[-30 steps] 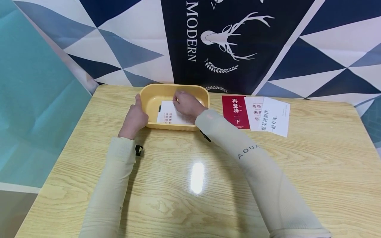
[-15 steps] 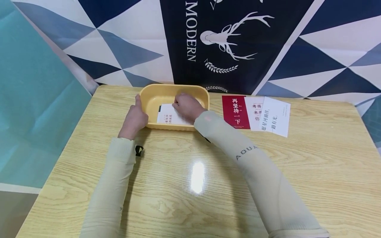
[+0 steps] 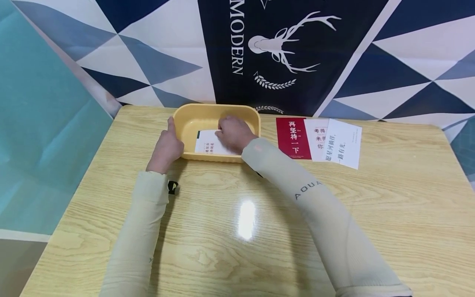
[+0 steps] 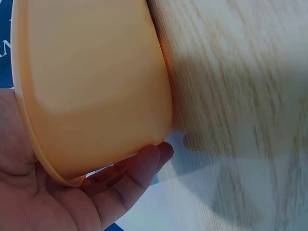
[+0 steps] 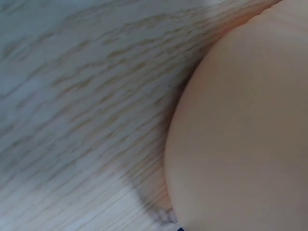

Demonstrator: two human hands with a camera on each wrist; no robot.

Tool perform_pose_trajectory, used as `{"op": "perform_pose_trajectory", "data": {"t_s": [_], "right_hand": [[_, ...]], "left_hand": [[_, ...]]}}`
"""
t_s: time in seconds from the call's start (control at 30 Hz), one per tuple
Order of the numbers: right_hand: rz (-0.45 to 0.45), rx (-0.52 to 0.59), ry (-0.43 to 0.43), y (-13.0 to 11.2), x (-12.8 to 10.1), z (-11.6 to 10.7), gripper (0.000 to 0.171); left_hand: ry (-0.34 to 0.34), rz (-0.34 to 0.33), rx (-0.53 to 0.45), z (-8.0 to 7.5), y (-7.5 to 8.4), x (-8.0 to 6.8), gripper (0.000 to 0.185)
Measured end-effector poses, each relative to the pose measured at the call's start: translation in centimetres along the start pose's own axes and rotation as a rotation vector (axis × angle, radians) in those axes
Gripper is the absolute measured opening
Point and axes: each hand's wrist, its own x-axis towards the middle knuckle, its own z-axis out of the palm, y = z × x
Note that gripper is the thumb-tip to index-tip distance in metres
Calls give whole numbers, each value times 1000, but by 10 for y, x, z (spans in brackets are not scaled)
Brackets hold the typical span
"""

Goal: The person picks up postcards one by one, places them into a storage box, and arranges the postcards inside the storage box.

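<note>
Your right hand (image 3: 233, 134) rests inside the yellow tub (image 3: 185, 123) near the far edge of the bench (image 3: 389, 214), fingers bent down onto a white card (image 3: 206, 144) that lies on the tub floor; whether they pinch the card or only press it, you cannot tell from the head view. Your left hand (image 3: 167, 146) steadies the tub from outside at its left end, thumb up along the rim and, as the left wrist view shows, fingers (image 4: 130, 178) curled under the tub wall.

One card sits in the tub, partly hidden under your right hand, with a darker edge showing at its upper left corner that may belong to another card beneath. Three more cards are left on the bench, just to the right of the tub and toward the far edge: a red card (image 3: 293, 138), a white card with red lettering (image 3: 317, 138) overlapping it, and a larger white card (image 3: 343, 144) on top of that one. By that count the job looks early, with most of the cards still outside.

Against the picture from a second ago, your right hand has slid slightly left and down over the card, which now lies flatter and lower in the tub. Your left hand and the three cards on the bench have not moved.
</note>
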Motion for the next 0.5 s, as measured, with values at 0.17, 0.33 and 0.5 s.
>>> {"op": "perform_pose_trajectory", "data": {"t_s": [0.17, 0.33, 0.5], "right_hand": [[-15, -60, -12, 1, -1, -1, 28], [-31, -101, -18, 2, -1, -1, 29], [-45, -132, -33, 2, -3, -1, 32]], "left_hand": [[2, -2, -2, 0, 0, 0, 83], [-1, -8, -6, 0, 1, -1, 83], [-2, -20, -28, 0, 1, -1, 82]]}}
